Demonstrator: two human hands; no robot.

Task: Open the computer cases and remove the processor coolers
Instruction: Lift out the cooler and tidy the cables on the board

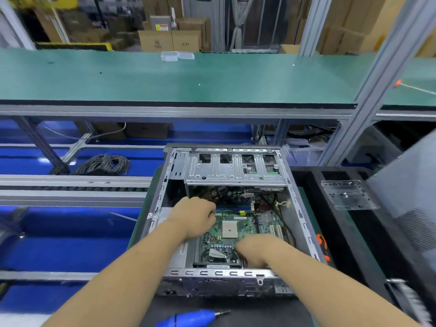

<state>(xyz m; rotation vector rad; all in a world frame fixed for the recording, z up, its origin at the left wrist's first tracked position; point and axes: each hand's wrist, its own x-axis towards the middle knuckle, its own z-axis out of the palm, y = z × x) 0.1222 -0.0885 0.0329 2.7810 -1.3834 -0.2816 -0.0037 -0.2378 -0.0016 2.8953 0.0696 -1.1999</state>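
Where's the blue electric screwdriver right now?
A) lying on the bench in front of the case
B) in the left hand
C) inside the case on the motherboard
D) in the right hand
A: the blue electric screwdriver lies on the dark bench surface in front of the open computer case, while the left hand and the right hand are both down inside the case over the motherboard.

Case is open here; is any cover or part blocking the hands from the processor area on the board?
Nothing visible does: the grey metal computer case has no side panel, and the beige square processor socket lies bare between the left hand and right hand.
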